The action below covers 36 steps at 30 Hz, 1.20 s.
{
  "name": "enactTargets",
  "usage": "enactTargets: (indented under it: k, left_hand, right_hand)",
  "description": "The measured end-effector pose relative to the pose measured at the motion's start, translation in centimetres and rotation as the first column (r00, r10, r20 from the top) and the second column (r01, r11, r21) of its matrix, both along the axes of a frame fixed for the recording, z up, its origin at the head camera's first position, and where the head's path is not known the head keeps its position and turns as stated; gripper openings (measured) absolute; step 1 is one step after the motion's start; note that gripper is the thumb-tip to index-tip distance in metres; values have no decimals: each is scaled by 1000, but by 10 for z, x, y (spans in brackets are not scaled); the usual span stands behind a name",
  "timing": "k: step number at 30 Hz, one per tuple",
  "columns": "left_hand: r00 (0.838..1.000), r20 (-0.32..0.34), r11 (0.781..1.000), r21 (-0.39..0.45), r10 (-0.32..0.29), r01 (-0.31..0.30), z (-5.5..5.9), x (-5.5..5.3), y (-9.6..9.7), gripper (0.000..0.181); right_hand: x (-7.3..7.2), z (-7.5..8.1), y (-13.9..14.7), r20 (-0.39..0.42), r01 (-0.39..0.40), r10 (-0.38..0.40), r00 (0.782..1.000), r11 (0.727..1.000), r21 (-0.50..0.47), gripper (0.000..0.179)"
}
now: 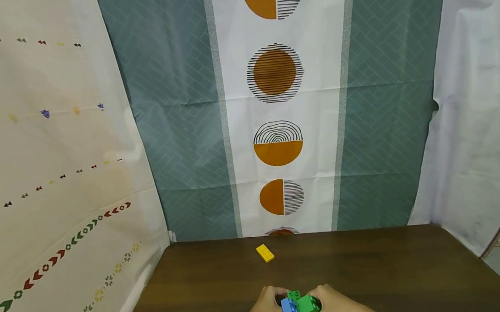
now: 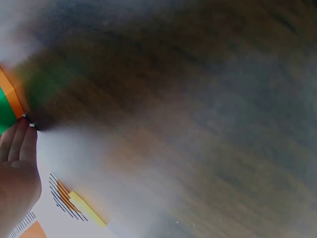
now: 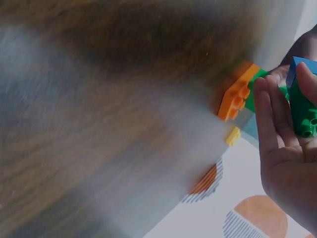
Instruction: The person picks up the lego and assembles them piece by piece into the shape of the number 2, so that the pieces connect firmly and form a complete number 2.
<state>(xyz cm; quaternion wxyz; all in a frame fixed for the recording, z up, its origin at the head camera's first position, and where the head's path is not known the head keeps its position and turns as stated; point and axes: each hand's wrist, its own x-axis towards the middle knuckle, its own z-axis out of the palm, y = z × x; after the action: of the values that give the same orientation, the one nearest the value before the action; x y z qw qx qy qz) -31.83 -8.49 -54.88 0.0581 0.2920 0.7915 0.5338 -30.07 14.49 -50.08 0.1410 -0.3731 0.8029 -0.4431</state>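
Note:
Close to the table's near side, both hands meet around a small build of toy building bricks. My left hand [image 1: 264, 308] grips its left side, by a blue brick [image 1: 290, 310]. On the other side my right hand [image 1: 333, 304] holds a green brick [image 1: 308, 307], thumb across it in the right wrist view. A second green brick [image 1: 294, 295] shows behind these two. Low in the build is an orange brick [image 3: 235, 94] with studs, just above the tabletop and hidden in the head view. Left fingertips [image 2: 21, 130] lie along the build's lower edge.
A yellow brick [image 1: 265, 253] lies alone on the dark wooden table [image 1: 368, 258], beyond the hands near the back edge. A patterned cloth [image 1: 275, 111] hangs behind the table. Pale sheets hang at the left [image 1: 61, 162] and right [image 1: 479, 113].

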Motion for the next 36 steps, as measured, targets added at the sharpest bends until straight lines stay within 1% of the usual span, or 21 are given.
enactTargets:
  k: [2,4,6,7,9,12,13,17,21,28,33,36]
  left_hand:
    - [1000,-8,1000,-11,16,-16,1,0,-1,22]
    - [999,-20,999,-23,27,-27,1,0,-2,22]
    - [999,-32,999,-38,38,-39,0,0,-3,25]
    - [999,-20,999,-34,38,-39,0,0,-4,25]
    - [999,14,999,-21,33,-32,-2,1,-4,19]
    - [999,51,1000,-10,16,-16,-4,2,-3,12]
    - [998,57,1000,-8,11,-11,-4,2,-3,12]
    - [998,63,1000,-8,-4,4,-4,2,-2,17]
    - [996,90,1000,-10,-2,3,-2,1,-1,18]
    - [997,78,1000,-18,-6,7,2,-2,2,21]
    - [997,75,999,-42,21,-17,2,-1,1,19]
    - [997,75,998,-51,35,-31,3,1,2,20]
  right_hand:
    - [0,3,1,-36,13,-13,999,1000,11,25]
    - [-1,6,2,-31,16,-16,999,1000,0,30]
    - [-2,10,2,-8,-6,5,1000,1000,-23,32]
    - [-2,11,2,23,-14,15,1000,999,-40,33]
    - [-2,13,3,53,-31,35,998,997,-67,35]
    - [-3,15,5,73,-33,39,997,996,-82,35]
    - [-3,16,5,81,-27,34,996,996,-85,36]
    - [-6,20,9,83,-11,18,996,996,-83,36]
    - [-10,23,13,72,15,-10,997,998,-61,37]
    - [-13,27,18,60,50,-47,997,998,-44,32]
    - [-13,24,18,42,59,-57,997,997,-44,31]
    - [-12,24,17,31,76,-75,997,997,-27,31]
